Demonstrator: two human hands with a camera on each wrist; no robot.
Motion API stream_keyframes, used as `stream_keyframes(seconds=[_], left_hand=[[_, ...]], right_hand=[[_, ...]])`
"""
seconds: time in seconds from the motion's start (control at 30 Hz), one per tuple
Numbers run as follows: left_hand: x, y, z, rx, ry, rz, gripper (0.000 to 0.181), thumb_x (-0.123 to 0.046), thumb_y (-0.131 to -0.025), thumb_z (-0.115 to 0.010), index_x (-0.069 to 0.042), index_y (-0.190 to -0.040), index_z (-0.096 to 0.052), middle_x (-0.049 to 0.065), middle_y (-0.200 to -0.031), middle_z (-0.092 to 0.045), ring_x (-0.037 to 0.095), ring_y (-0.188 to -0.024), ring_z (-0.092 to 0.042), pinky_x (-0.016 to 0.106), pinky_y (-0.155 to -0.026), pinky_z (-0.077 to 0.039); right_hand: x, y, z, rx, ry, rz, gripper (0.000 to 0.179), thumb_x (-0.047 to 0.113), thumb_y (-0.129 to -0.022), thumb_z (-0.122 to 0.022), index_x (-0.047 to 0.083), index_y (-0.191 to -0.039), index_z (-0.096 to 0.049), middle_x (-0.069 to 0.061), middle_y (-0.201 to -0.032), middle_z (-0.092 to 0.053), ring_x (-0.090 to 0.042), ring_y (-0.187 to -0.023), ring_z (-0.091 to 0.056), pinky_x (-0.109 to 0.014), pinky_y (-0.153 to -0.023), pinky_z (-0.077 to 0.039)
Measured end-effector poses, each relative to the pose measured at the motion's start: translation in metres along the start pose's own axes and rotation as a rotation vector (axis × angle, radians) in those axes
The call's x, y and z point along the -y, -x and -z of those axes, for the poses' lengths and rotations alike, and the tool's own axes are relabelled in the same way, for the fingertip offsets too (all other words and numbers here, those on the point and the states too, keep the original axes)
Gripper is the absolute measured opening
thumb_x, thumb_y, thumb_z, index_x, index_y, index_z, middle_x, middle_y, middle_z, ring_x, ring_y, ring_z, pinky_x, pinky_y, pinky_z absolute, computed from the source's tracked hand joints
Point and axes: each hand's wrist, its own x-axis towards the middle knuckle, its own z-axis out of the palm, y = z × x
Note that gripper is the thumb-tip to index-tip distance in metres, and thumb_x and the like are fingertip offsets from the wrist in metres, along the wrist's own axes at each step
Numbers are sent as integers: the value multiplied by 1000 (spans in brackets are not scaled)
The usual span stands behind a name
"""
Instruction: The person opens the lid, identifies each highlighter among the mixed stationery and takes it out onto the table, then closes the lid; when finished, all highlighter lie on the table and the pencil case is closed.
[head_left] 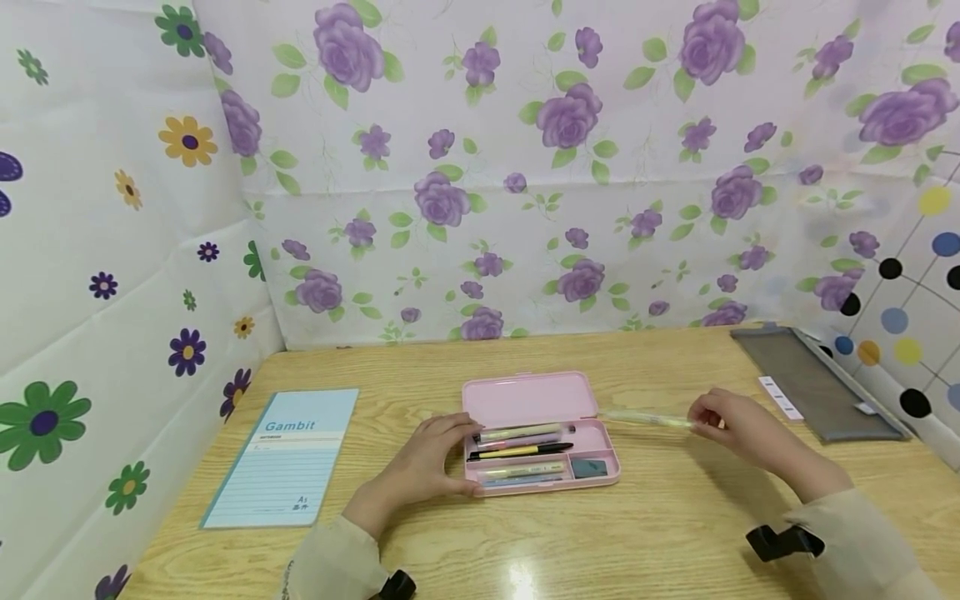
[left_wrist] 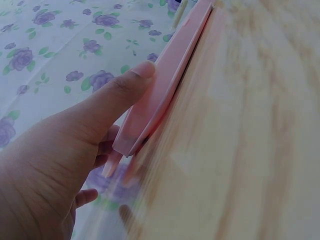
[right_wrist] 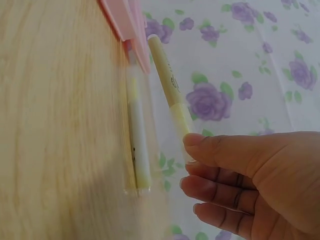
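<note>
A pink pencil case [head_left: 528,396] lies with its lid folded back on the wooden table. In its compartments are several pens, among them a black-and-yellow pen [head_left: 525,452], and a grey-green eraser [head_left: 588,468]. My left hand [head_left: 423,467] grips the case's left end, thumb on the near wall [left_wrist: 165,80], fingers partly hidden behind. To the right of the case, my right hand [head_left: 738,425] pinches a pale yellow highlighter [right_wrist: 167,75] by one end. Its other end points left toward the case. A pen-like shape [right_wrist: 140,145] beside it, in the right wrist view, looks like its reflection.
A light blue notebook [head_left: 281,458] lies on the left of the table [head_left: 637,542]. At the back right is a flat grey mesh pouch [head_left: 817,383] with a white label strip [head_left: 780,398]. Flowered cloth [head_left: 525,167] hangs behind the table.
</note>
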Motion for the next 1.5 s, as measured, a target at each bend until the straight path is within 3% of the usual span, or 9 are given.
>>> stream_keyframes(seconds=[0.5,0.8,1.5], left_hand=[[2,1,-3,-12,-7,-6,87,-62,-68,-76,-21,-140,-50,5,-147,-47,28,-138,-39,53,-117,-27],[1,1,-2,-9,-2,-1,87,-61,-68,-76,-20,-140,-49,6,-147,-46,29,-139,-39,54,-117,-26],[0,-1,1,2,-14,-2,87,-61,-69,-76,-20,-141,-49,6,-148,-46,28,-139,-39,54,-117,-27]], right_hand=[[-14,4,-10,38,-10,-20,7,7,-83,-72,10,-84,-66,6,-76,-58,4,-66,-47,-22,-57,-45],[-23,5,-15,69,-24,-78,5,9,-85,-70,13,-88,-68,8,-80,-60,5,-69,-48,-21,-60,-46],[-26,6,-17,120,-72,-117,6,12,-85,-70,12,-91,-68,6,-83,-61,3,-72,-50,-22,-62,-47]])
